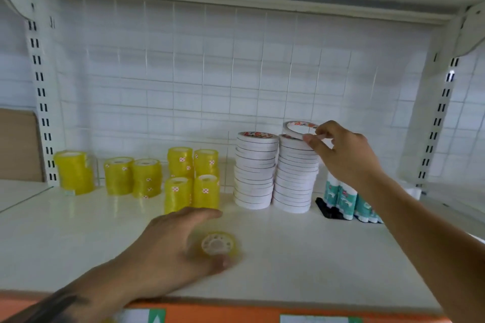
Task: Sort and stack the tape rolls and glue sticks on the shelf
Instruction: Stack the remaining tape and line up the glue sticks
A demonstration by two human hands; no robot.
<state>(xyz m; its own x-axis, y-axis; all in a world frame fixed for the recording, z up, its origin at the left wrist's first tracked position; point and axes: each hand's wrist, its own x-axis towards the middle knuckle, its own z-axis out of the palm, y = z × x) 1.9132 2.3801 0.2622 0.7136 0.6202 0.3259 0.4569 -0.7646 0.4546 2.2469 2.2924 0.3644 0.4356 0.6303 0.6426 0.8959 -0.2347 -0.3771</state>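
While my right hand pinches a thin white tape roll between thumb and fingertips, tilted, its lower edge just above or touching the top of the right white stack, my left hand reaches over a single yellowish clear tape roll lying flat on the shelf board. My left fingers are spread and fairly straight, the thumb beside the near edge of that roll; the hand is blurred, so I cannot tell whether it actually grips the roll or only touches it.

Just left of the right white stack stands a second white stack, slightly lower, the two nearly touching. To the left of those, four columns of yellow tape stand in a tight block, two in front and two behind. Further left sit two more yellow columns side by side, and a wider yellow column near the left shelf upright.

Behind my right forearm, glue sticks with teal-patterned labels stand upright in a row, with a black holder at their left base. A wire grid backs the shelf, and an orange strip runs along its front edge.
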